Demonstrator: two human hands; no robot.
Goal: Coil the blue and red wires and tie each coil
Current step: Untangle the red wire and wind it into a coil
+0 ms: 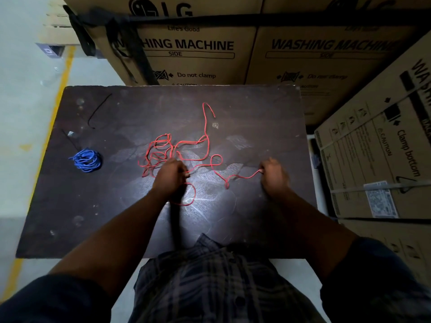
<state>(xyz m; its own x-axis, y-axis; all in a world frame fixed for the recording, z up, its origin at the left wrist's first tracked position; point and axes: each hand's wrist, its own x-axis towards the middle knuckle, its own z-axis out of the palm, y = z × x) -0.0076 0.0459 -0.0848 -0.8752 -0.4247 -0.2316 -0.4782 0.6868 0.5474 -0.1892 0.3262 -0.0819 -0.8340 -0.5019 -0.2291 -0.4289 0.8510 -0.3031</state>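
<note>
Roughly halfway: the thin blue wire [86,160] lies coiled at the left of the dark bench [256,108]; the loose red wire [167,152] sprawls mid-bench, uncoiled, fingers of the left hand [169,177] curled round a loop, right hand [274,177] pinching its end

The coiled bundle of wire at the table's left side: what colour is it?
The coiled bundle is blue, seen best in the head view.

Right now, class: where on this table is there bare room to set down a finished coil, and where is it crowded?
Bare on the table: the far right corner, beyond the red wire; the near left, this side of the blue coil. Crowded: the middle, where left hand and right hand hold the wire.
</note>
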